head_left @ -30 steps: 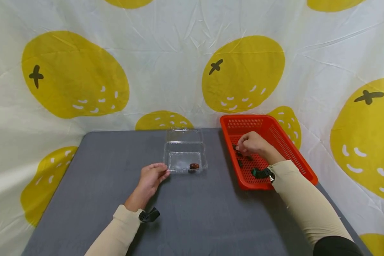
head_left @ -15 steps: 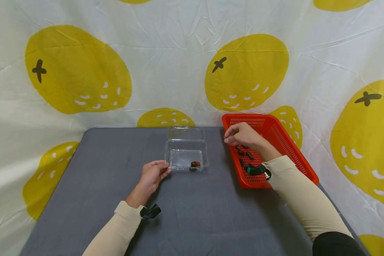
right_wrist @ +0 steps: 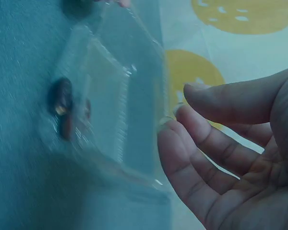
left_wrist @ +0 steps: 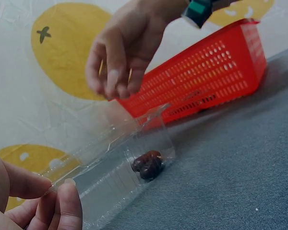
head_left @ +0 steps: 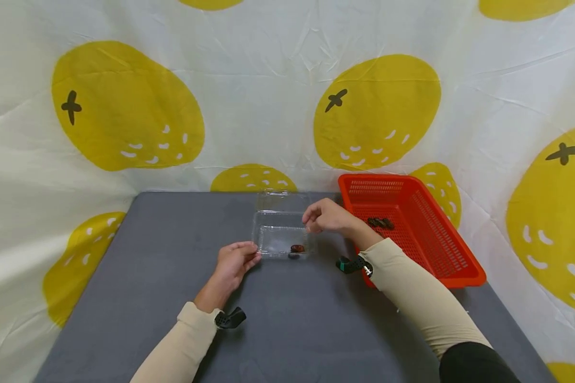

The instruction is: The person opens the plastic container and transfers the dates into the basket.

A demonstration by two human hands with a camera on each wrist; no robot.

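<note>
A clear plastic clamshell container [head_left: 280,234] stands on the table with its lid raised at the back. My left hand [head_left: 233,263] pinches its near left rim between thumb and fingers, as the left wrist view shows. In its near right corner lie glossy dark brown oval pieces [left_wrist: 148,165] that look like dates. My right hand [head_left: 330,217] hovers over the container's right side, its fingers [right_wrist: 175,148] loosely bent and thumb [right_wrist: 225,98] apart from them. Nothing shows between them in either wrist view.
A red perforated plastic basket [head_left: 441,239] stands to the right, holding several dark date-like pieces [head_left: 380,223]. A grey cloth covers the table [head_left: 287,330]. Behind it hangs a white curtain [head_left: 254,106] with yellow fruit prints.
My right hand has risen out of the red basket and moved left to above the container. My left hand keeps its grip on the container's rim.
</note>
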